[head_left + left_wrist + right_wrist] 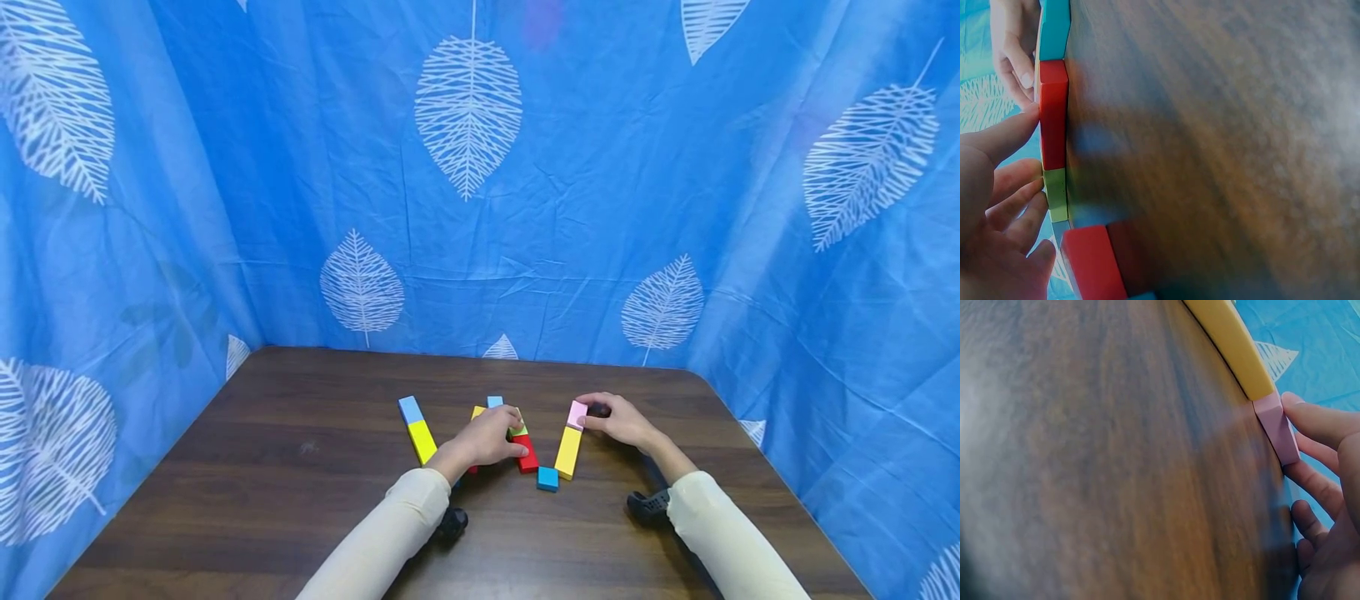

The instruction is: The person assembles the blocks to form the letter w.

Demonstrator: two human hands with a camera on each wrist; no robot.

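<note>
Wooden blocks lie on the table in a W-like zigzag. My right hand [625, 420] pinches a pink block [1277, 428] between thumb and fingers. That block abuts the far end of a yellow-orange block [567, 452]. My left hand [489, 437] lies over the middle strokes, its thumb at the edge of a red block [1054, 119] and fingertips against a green block [1055, 192]. A teal block [547, 478] sits at the near end, between the red and yellow-orange blocks. Another red block [1092, 262] is partly covered by the left hand in the head view.
At the left, a light blue block [410, 409] meets a yellow block [422, 442]. Another light blue block [495, 402] shows beyond the left hand. Both wrists wear black straps. The brown wooden table [247, 467] ends at blue leaf-print curtains [510, 275].
</note>
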